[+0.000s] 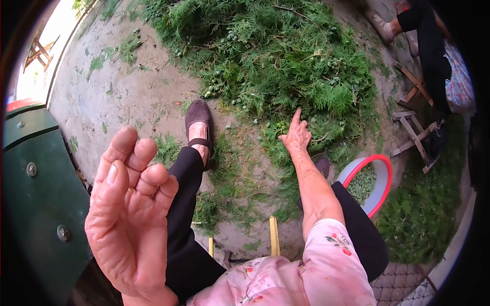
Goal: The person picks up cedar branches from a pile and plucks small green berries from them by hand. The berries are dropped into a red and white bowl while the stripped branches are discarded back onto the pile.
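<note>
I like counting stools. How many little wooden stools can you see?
3. One stool far left in sunlight, two at right beside another person. More may be hidden.

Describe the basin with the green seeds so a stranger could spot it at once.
Start at the big pile of green cuttings on the ground. Below its right edge, beside the person's right arm, sits the basin. Its red rim and small green seeds mark it out.

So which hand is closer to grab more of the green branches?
The right hand. It is stretched out low, its fingers already at the edge of the green branch pile. The left hand is raised near the camera, open and empty, far from the pile.
</note>
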`<act>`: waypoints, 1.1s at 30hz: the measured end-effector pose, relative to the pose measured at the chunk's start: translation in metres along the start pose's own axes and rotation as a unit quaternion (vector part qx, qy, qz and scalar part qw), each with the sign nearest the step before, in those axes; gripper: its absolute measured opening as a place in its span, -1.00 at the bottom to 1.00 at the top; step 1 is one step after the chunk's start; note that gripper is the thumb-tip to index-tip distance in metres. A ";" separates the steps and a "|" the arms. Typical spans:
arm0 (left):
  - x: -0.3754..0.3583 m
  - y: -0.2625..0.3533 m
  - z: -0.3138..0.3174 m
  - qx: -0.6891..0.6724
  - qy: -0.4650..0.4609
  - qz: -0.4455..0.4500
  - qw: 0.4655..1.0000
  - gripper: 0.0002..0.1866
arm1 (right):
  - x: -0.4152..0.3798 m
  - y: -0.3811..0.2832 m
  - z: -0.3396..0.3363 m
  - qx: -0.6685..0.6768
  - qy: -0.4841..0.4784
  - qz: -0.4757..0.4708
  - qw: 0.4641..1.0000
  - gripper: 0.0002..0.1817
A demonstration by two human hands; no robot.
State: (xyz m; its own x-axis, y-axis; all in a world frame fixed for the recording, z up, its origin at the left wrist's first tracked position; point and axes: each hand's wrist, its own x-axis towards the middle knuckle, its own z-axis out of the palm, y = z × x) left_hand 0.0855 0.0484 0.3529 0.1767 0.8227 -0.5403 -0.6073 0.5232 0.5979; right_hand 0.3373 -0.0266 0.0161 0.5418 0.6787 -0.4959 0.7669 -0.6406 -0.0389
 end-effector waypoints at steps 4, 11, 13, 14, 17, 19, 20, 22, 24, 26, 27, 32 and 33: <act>0.001 -0.002 0.006 0.013 -0.006 -0.004 1.000 -0.58 | 0.004 0.031 0.008 0.038 0.038 -0.055 0.997 -0.11; -0.002 -0.008 0.010 0.009 -0.011 -0.012 1.000 -0.57 | -0.034 0.068 -0.123 0.150 0.075 -0.159 0.973 -0.28; -0.002 -0.008 0.012 0.011 0.009 -0.010 1.000 -0.55 | -0.035 0.067 -0.156 0.159 0.131 -0.144 0.968 -0.35; -0.003 -0.008 0.012 0.010 0.009 -0.010 1.000 -0.55 | -0.035 0.064 -0.176 0.169 0.153 -0.151 0.962 -0.35; -0.002 -0.009 0.011 0.009 -0.002 -0.014 1.000 -0.54 | -0.011 0.060 -0.223 0.124 0.282 -0.250 0.918 -0.32; -0.002 -0.011 0.012 0.019 -0.014 -0.020 1.000 -0.53 | 0.007 0.050 -0.249 0.074 0.306 -0.277 0.908 -0.24; -0.002 -0.011 0.013 0.019 -0.015 -0.024 0.999 -0.53 | 0.022 0.053 -0.248 0.038 0.386 -0.324 0.863 -0.21; -0.002 -0.011 0.013 0.019 0.000 -0.019 1.000 -0.53 | 0.018 0.047 -0.237 0.115 0.391 -0.303 0.861 -0.24; -0.002 -0.011 0.013 0.025 -0.002 -0.023 0.999 -0.51 | 0.010 0.050 -0.188 0.283 0.259 -0.185 0.905 -0.51; -0.002 -0.011 0.014 0.033 -0.016 -0.029 0.999 -0.48 | -0.007 0.047 -0.125 0.313 0.090 -0.089 0.941 -0.71; -0.002 -0.013 0.014 0.037 -0.014 -0.030 0.999 -0.48 | -0.005 0.056 -0.067 0.348 0.015 -0.076 0.934 -0.69; -0.002 -0.020 0.018 0.056 -0.018 -0.033 0.998 -0.47 | -0.066 0.007 0.051 0.079 0.008 -0.124 0.989 -0.03; -0.002 -0.020 0.019 0.060 -0.018 -0.032 0.998 -0.47 | -0.068 0.008 0.069 0.001 0.026 -0.124 0.992 0.17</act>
State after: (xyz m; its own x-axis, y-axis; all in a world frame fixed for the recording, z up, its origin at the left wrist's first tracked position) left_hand 0.1118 0.0402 0.3532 0.2408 0.7929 -0.5598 -0.4975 0.5961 0.6302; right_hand 0.2823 -0.1028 -0.0105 0.3530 0.8335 -0.4250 0.8786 -0.4514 -0.1557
